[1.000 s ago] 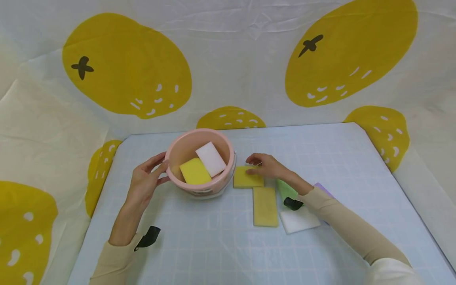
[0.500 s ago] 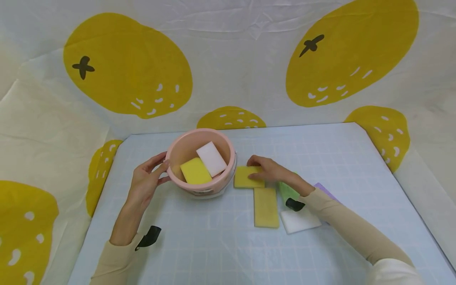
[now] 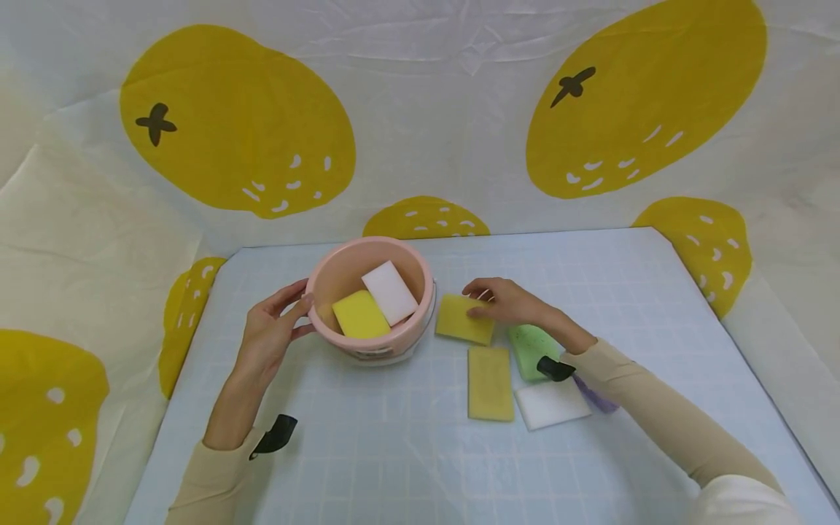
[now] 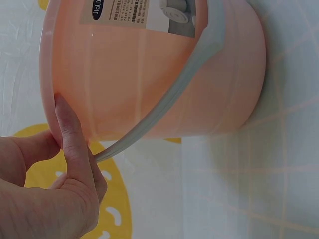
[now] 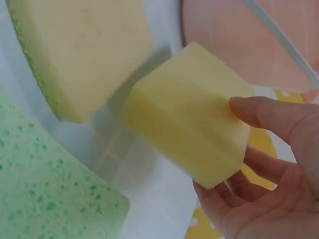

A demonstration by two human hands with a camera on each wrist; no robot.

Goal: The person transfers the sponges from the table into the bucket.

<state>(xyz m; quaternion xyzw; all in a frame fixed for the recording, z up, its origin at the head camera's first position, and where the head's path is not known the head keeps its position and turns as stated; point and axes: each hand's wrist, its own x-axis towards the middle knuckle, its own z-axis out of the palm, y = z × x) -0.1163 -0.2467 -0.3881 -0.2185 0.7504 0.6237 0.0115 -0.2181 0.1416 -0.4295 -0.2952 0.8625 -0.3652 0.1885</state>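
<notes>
A pink bucket (image 3: 328, 343) stands toward the back of the table, with a yellow sponge (image 3: 361, 315) and a white sponge (image 3: 390, 293) inside it. My left hand (image 3: 262, 335) pinches the bucket's rim on its left side, thumb and fingers at the edge in the left wrist view. To the right of the bucket, my right hand (image 3: 508, 300) grips another yellow sponge (image 5: 189, 109) between thumb and fingers. In the right wrist view this sponge is tilted, and its shadow falls on the tablecloth beside it.
A yellow sponge with a green edge (image 3: 491, 385) lies in front of the right hand. Beside it are a green speckled sponge (image 3: 530, 350), a white sponge (image 3: 553, 405) and a purple sponge (image 3: 596, 396), partly hidden by the sleeve. A patterned cloth (image 3: 446, 131) hangs behind the table.
My right hand has taken hold of the yellow sponge, which is now tilted and slightly shifted to the right. The left hand stays on the bucket's rim.
</notes>
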